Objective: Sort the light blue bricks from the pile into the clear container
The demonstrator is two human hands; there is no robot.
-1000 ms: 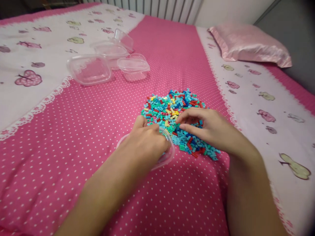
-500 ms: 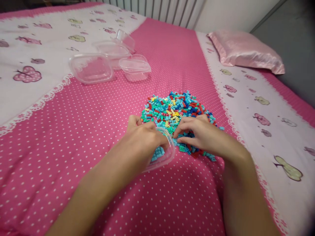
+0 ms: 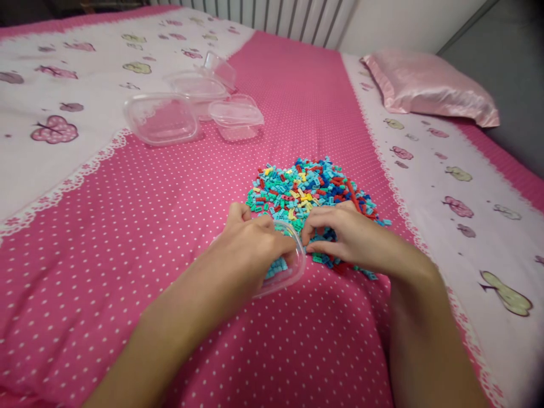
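A clear plastic container (image 3: pixel 297 272) with light blue building bricks (image 3: pixel 277 266) in it sits on the bed in front of me. My left hand (image 3: pixel 257 243) reaches over it, fingers curled and thumb down inside the rim; whatever those fingers hold is hidden. Just right of the container, my right hand (image 3: pixel 335 232) rests at the near edge of a heap of small bricks (image 3: pixel 297 190) in blue, green, red and yellow. Its thumb and forefinger pinch together around what looks like a light blue brick, mostly covered by the fingertips.
Several clear plastic containers stand farther back to the left, among them a large one (image 3: pixel 164 122) and a smaller one (image 3: pixel 238 122). A pink pillow (image 3: pixel 429 85) lies at the far right. Beneath everything is a pink dotted bedsheet (image 3: pixel 170 187); white rails (image 3: pixel 289 20) line the back.
The thumb and forefinger of my right hand have come closer together beside the container's rim. My left hand keeps its place over the container. The whole view has shifted slightly.
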